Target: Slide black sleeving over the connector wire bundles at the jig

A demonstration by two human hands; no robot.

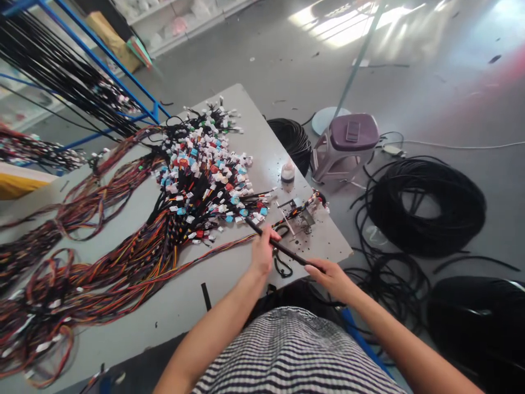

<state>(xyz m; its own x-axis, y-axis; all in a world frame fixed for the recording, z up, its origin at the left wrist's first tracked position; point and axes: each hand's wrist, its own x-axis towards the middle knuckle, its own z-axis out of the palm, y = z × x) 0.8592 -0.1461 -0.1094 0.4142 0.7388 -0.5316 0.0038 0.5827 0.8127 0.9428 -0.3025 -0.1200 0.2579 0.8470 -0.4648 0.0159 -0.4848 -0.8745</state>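
Observation:
A length of black tubing (290, 253) slants over the near right end of the table. My left hand (263, 250) is closed round its upper part, with the far end sticking out toward the connectors. My right hand (328, 278) grips the lower end near the table edge. Beneath the tubing lie dark loops (283, 267) that look like scissor handles, partly hidden. A wire bundle (221, 246) runs along the table behind my left hand. Its branched end (305, 207) lies past the tubing, among small black scraps.
A large heap of white, blue and red connectors (205, 169) covers mid-table, its harness wires (102, 273) trailing left. A small bottle (287, 171) stands near the right edge. On the floor are a purple stool (355, 131) and coils of black tubing (426, 205). A blue rack (153, 112) stands behind.

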